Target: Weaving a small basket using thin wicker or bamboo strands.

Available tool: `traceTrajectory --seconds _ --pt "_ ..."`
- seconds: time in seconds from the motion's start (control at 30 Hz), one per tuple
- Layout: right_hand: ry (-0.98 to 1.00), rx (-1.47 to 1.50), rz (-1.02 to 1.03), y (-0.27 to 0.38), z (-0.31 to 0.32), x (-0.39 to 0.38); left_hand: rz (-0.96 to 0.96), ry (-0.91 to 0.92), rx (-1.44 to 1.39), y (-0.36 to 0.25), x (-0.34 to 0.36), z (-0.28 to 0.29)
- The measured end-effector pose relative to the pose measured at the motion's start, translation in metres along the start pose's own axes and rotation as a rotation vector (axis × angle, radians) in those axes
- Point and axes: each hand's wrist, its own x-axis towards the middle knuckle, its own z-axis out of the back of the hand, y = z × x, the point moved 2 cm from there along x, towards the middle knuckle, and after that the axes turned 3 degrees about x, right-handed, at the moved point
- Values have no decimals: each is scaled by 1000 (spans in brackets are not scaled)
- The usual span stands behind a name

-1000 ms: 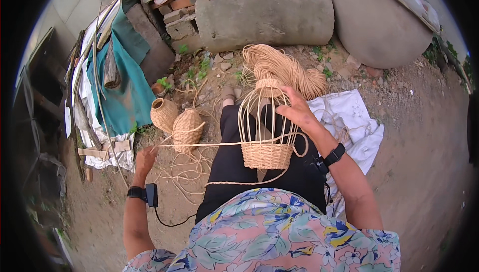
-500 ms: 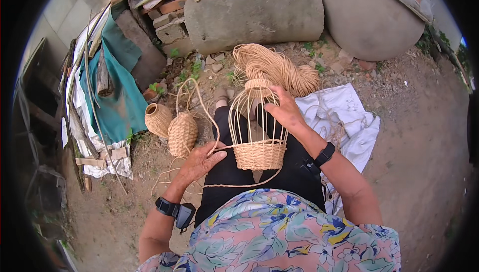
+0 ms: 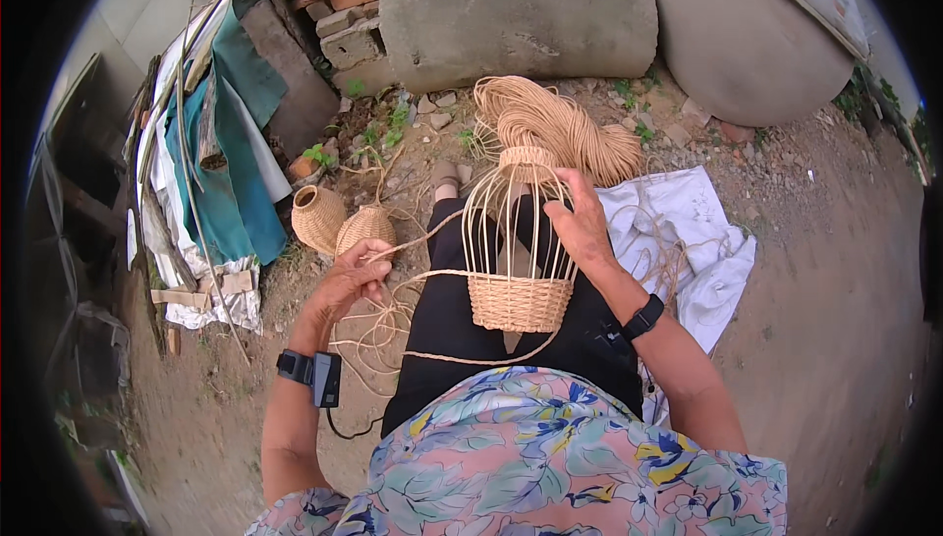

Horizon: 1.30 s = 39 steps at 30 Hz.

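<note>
On my lap stands a partly woven basket [image 3: 521, 302], with a woven lower band, bare upright ribs above and a narrow woven collar on top. My right hand [image 3: 583, 226] grips its upper right side, fingers round the ribs just below the collar. A tan weaving cord [image 3: 432, 231] is pinched in my left hand [image 3: 356, 279], held off to the left of the basket. Strands of this cord run to the basket's left side and across my thighs. Close behind my left hand sits a woven vase-shaped basket [image 3: 365, 229], its lower part covered by the hand.
Another small woven basket [image 3: 319, 217] lies tilted on the ground at left. Beyond my feet rests a big hank of tan cord [image 3: 560, 128]. A white sheet [image 3: 688, 231] with loose strands spreads at right. Stone slabs [image 3: 521, 25] and a teal cloth [image 3: 226, 192] border the far side.
My left hand has moved left and up, away from the basket, carrying the cord; the tall loop above it has come down. My right hand keeps its hold on the basket.
</note>
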Motion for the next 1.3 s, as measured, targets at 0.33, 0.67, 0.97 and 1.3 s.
traceTrajectory --seconds 0.33,0.67,0.97,1.3 --pt "117 104 -20 -2 3 -1 -443 -816 1118 27 -58 100" --pt "121 215 -36 -7 4 0 -1053 -521 13 -68 -166 88" --pt "148 250 0 -7 5 -4 -323 147 -289 -56 -24 -57" --pt "148 463 -82 5 15 -16 -933 -362 861 -39 19 -138"
